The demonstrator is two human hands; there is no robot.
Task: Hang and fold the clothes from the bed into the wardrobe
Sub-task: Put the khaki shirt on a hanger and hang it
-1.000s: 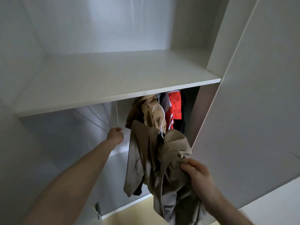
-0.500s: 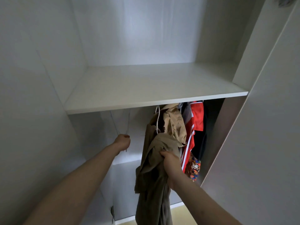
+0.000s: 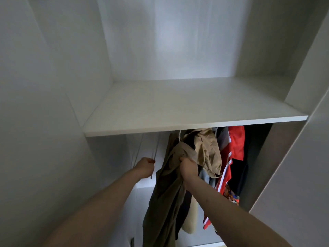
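Observation:
I look up into a white wardrobe. My right hand (image 3: pixel 188 167) grips a bunched khaki garment (image 3: pixel 165 196) that hangs down from a white hanger hook (image 3: pixel 179 135) just under the shelf (image 3: pixel 178 106). My left hand (image 3: pixel 145 166) is curled round the thin wires of empty hangers (image 3: pixel 155 148) to the left of the garment. Right of the khaki garment hang a tan piece (image 3: pixel 207 152), a red garment with white stripes (image 3: pixel 231 154) and dark clothes. The rail itself is hidden behind the shelf edge.
The shelf above the clothes is bare. The wardrobe's left wall (image 3: pixel 44 122) and right panel (image 3: pixel 293 175) close in the space. A patterned orange garment (image 3: pixel 231 195) shows low on the right. A strip of pale floor shows at the bottom.
My right hand has risen with the khaki garment and moved it up under the shelf. The view has tilted upward. My left hand has kept its hold on the empty hangers.

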